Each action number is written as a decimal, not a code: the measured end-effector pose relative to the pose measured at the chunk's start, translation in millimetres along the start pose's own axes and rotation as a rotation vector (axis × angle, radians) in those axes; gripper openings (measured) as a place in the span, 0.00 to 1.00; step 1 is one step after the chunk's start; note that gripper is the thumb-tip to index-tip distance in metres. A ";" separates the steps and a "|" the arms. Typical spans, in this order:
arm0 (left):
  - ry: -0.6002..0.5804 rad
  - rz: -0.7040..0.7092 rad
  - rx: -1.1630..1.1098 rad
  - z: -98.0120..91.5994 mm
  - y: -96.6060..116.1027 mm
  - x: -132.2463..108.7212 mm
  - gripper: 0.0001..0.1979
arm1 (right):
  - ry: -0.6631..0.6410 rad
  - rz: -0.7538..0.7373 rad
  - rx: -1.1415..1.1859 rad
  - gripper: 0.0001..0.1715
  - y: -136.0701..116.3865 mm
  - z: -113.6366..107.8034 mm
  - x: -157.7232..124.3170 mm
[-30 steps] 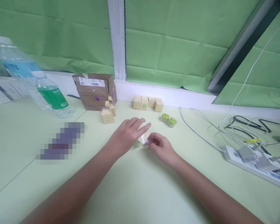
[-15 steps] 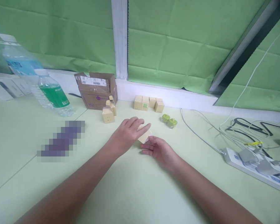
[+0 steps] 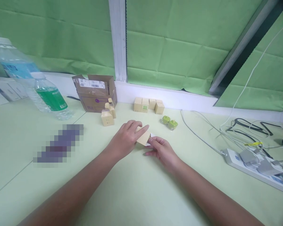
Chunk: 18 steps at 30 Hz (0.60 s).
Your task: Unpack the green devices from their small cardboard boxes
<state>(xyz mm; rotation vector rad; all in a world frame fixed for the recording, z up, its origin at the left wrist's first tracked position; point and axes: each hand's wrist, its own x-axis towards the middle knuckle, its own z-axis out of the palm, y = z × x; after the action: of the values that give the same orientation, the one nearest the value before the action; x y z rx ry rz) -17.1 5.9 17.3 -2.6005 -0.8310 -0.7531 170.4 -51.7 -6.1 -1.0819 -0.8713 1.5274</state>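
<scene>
Worktop (image 3: 132,197) lies below far green blinds (image 3: 174,47); left hand (image 3: 124,138) grasps small box (image 3: 143,138); right hand (image 3: 164,152) touches its right end, grip indeterminable.

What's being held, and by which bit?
A box: the left hand grips its left end. The right hand is at its right end; whether it pinches is unclear.

Can pass over the pale green tabletop (image 3: 195,153) between the bare right hand (image 3: 164,151) and the long white plastic power strip (image 3: 252,167) — then meets a thin white cable (image 3: 202,138). Farther back, blocked by two small green-lidded clear containers (image 3: 172,124) and a row of small tan cardboard boxes (image 3: 145,105); back left, by a brown cardboard carton (image 3: 91,103).
</scene>
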 end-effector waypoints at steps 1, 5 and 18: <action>0.002 -0.028 -0.025 1.1 -2.4 -0.9 0.33 | 0.038 -0.038 -0.011 0.16 1.0 -1.4 1.7; 0.024 -0.188 -0.124 6.4 -14.4 -5.0 0.30 | 0.175 -0.178 0.045 0.13 -0.7 -9.3 8.8; -0.001 -0.852 -0.489 32.9 -54.9 -17.8 0.31 | 0.590 -0.385 -0.541 0.14 -45.3 -96.7 35.1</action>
<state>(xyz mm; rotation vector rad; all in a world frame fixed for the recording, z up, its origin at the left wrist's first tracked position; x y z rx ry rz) -50.0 55.3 -12.6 -2.5658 -2.0202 -1.2954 273.9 -7.9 -3.5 -1.5375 -1.0123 0.5990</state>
